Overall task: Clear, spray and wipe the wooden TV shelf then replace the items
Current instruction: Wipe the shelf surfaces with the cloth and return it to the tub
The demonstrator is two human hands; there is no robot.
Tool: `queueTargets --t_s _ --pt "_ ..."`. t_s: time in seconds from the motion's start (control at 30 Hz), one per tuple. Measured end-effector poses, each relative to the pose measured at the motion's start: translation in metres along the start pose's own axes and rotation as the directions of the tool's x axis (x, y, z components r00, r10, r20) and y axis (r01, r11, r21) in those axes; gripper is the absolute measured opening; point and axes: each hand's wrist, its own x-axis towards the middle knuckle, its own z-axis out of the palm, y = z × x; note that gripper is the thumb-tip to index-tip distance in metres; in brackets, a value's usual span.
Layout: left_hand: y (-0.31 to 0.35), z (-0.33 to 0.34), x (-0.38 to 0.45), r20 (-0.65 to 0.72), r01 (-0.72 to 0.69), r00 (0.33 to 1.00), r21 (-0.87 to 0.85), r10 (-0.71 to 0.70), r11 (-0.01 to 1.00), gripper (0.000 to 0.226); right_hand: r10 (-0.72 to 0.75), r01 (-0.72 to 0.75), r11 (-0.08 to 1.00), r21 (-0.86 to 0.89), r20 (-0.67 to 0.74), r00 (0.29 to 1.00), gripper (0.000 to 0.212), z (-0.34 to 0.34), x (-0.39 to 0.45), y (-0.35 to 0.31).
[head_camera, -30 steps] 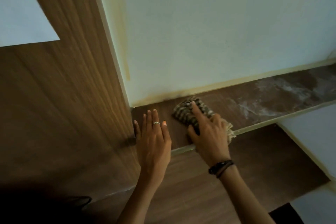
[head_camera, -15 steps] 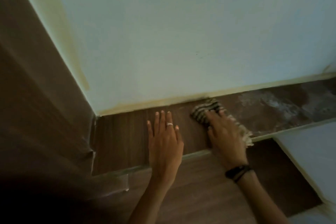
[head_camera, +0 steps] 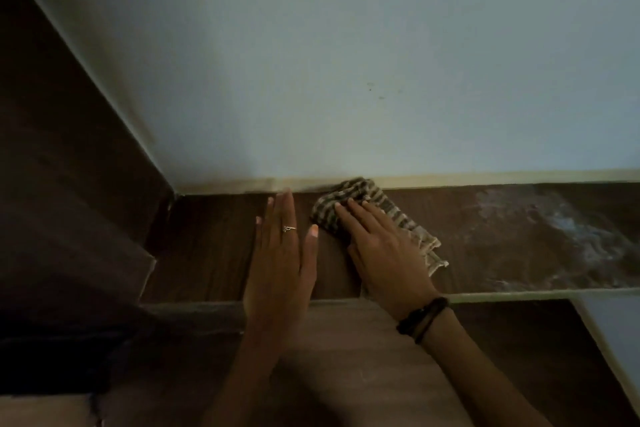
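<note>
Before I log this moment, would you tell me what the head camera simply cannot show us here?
- Head view: the shelf runs past the right edge, so its far end and most of the whitish residue beyond it are cut off.
- The cloth is partly covered by the right hand.
- The surface beneath the flat left hand is hidden.
- The lower left corner is too dark to read.

Plain pale wall behind, with a cream trim strip along the bottom and a dark wood panel on the left.
</note>
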Motion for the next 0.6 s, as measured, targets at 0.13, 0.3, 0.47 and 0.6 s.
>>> queueTargets --t_s 0.13,0.3,0.47,0.6 --pt "0.002 -0.004 0.001 -0.039 0.021 0.999 -0.142 -0.026 0.99 0.058 -0.238 0.237 0.971 0.035 0.032 0.971 0.049 0.012 0.031 -0.03" --pt "0.002 0.0 0.0 -0.065 -0.013 0.998 -0.072 0.008 0.997 0.055 -0.19 0.192 0.971 0.145 -0.03 0.981 0.052 -0.005 0.024 0.022" --pt "0.0 0.0 0.0 -0.039 -0.011 0.999 -0.083 0.008 0.996 0.055 0.167 -0.156 0.975 0.16 -0.058 0.984 0.048 -0.033 -0.019 0.112" --pt "0.003 0.0 -0.001 -0.005 -0.003 1.0 -0.019 0.003 1.0 0.057 0.215 -0.217 0.976 0.011 -0.164 0.963 0.047 -0.019 -0.023 0.08"
